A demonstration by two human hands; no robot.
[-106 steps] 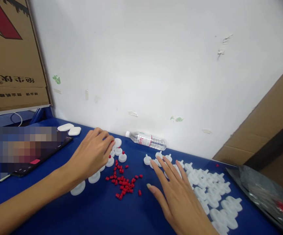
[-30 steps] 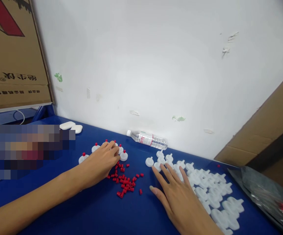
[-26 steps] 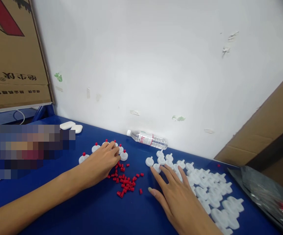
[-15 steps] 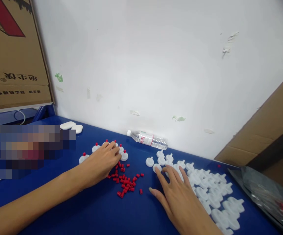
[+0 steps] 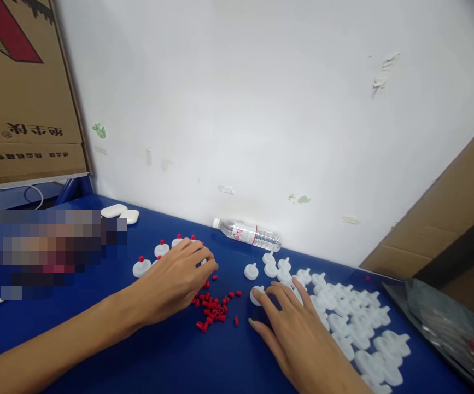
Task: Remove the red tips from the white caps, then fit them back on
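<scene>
My left hand (image 5: 179, 276) is over the white round pieces with red caps (image 5: 141, 267), near the pile of small red caps (image 5: 210, 306). Its fingers are loosely bent and a little apart, with nothing visible in them; the thumb is hidden. My right hand (image 5: 298, 328) is open, palm down, at the left edge of the spread of white round nozzle-like pieces (image 5: 335, 298). Its index fingertip touches one single white piece (image 5: 256, 296), while its thumb is stretched out in front of that piece, apart from it.
A clear plastic bottle (image 5: 249, 232) lies against the wall (image 5: 237, 109). Two white oval objects (image 5: 114, 210) are at the back left, beside a blurred-out patch. A cardboard box (image 5: 19, 98) stands at left; more cardboard (image 5: 437, 202) and a grey plastic bag (image 5: 445, 317) are at right.
My left hand has shifted a little right and nearer, off the back row toward the red caps. My right index finger has drawn one white piece nearer and left, away from the others.
</scene>
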